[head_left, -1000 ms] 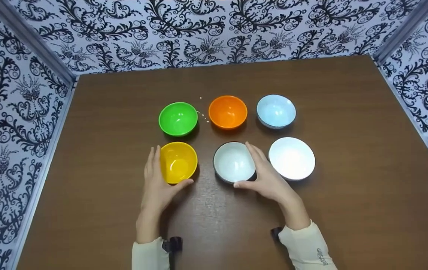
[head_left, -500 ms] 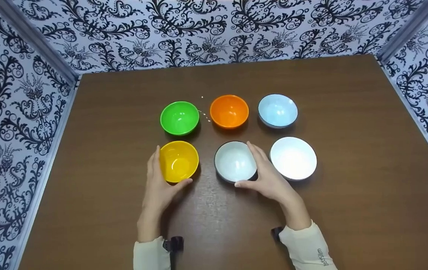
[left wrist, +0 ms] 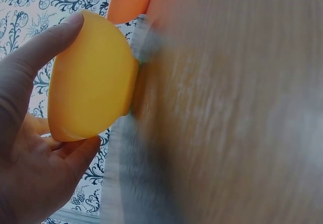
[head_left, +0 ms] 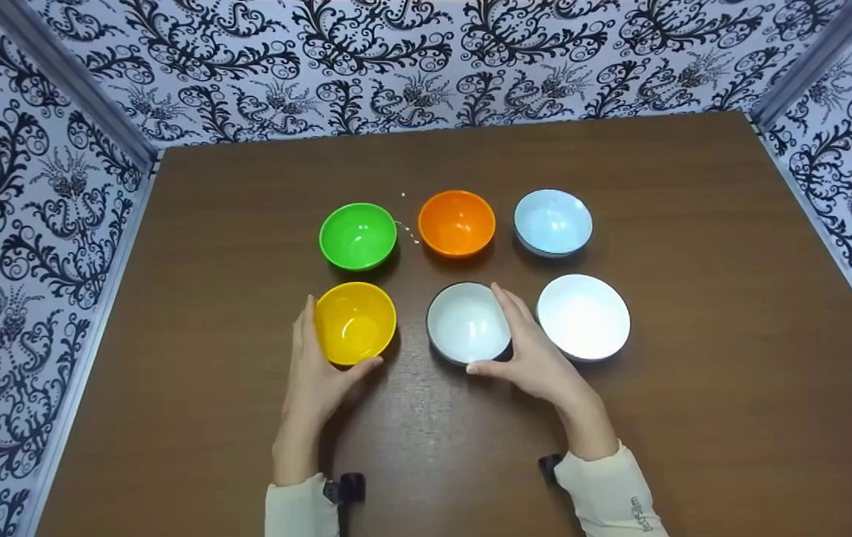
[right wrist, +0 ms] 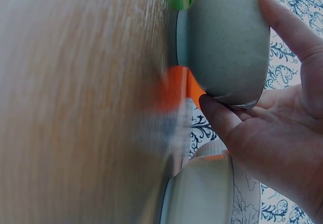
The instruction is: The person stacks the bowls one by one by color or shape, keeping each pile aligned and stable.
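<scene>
**Six bowls, two hands cupping the near ones**

Brown tabletop (head_left: 694, 418) boxed in by swirly black-and-white walls. Near left, the left hand (head_left: 314, 373) cups the yellow bowl (head_left: 355, 322), fingers curled on its outer wall, thumb at the near rim. Looks like light, slick plastic. Right of it, the right hand (head_left: 534, 358) wraps the grey bowl (head_left: 466, 322) likewise; probably heavier, chippable. Forearms lie low.

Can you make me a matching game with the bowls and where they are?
Things:
1. yellow bowl
2. grey bowl
3. green bowl
4. white bowl

Places:
A. back row, nearest the left wall
B. held by the right hand
C. front row, untouched, far right
D. held by the left hand

Pairs: 1-D, 2-B, 3-A, 4-C
</scene>
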`<state>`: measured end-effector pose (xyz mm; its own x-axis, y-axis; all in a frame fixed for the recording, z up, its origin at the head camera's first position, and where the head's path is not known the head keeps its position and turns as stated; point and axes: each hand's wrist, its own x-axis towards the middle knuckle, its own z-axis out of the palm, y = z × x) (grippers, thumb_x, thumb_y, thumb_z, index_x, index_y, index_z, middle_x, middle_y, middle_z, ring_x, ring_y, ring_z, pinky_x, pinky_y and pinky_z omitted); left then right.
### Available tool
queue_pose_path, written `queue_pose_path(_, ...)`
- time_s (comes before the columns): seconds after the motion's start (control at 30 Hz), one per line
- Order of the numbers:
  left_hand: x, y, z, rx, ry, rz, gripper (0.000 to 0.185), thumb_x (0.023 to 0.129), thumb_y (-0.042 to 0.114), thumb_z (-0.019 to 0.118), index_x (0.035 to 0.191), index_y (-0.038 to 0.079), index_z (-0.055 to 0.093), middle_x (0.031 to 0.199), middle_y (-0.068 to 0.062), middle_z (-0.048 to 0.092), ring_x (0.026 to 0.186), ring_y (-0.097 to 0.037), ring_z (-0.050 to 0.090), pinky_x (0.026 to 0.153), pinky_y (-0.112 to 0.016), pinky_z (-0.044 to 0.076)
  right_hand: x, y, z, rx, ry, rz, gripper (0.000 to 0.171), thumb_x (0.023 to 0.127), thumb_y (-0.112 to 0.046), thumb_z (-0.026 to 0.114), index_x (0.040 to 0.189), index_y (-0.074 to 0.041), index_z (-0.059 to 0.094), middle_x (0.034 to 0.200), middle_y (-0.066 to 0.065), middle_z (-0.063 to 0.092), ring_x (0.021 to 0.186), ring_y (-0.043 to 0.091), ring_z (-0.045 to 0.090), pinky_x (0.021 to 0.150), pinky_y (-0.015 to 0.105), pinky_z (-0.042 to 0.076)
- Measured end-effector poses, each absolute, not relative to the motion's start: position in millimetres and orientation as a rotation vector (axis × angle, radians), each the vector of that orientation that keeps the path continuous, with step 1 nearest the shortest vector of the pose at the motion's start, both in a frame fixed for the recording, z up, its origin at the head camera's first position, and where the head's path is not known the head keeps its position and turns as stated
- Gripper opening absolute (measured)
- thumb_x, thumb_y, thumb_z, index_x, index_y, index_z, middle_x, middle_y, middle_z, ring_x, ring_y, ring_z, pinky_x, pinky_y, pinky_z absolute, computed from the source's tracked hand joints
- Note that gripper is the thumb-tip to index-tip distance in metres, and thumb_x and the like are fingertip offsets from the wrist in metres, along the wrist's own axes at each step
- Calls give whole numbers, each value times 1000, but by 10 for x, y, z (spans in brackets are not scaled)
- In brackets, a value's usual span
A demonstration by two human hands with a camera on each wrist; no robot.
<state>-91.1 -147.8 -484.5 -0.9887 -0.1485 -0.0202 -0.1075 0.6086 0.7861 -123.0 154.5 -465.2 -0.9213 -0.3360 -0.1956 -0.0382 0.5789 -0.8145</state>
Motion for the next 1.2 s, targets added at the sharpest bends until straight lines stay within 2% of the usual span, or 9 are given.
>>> queue_pose_path(0.4,-893,-1437,-4756,238,-2764,-1382,125,71,42,90,162,18,6,164,-14,18,148,-34,30,122,-53,29,-1236,1572,-4653,-279,2497,-1237,117,76,-44,85,162,-21,9,168,9,10,153,32,22,123,57,22)
queue_pose_path(0.7,-879,-1401,-4640,211,-2721,-1395,128,68,44,91,162,19,8,164,-13,20,149,-32,30,122,-53,29,-1228,1564,-4663,-300,2497,-1249,116,77,-41,86,162,-19,10,167,10,12,152,32,23,123,57,22)
queue_pose_path(0.9,-904,-1338,-4572,151,-2676,-1395,128,66,39,94,161,16,11,162,-12,26,148,-30,32,122,-53,30,-1219,1554,-4660,-321,2500,-1271,116,77,-39,86,162,-17,11,167,10,13,152,32,24,123,57,23)
queue_pose_path(1.2,-938,-1222,-4504,108,-2671,-1433,129,66,38,94,161,17,10,161,-9,28,147,-29,34,121,-54,31,-1222,1559,-4667,-292,2494,-1252,117,76,-40,87,162,-19,10,167,8,13,152,31,23,123,57,24)
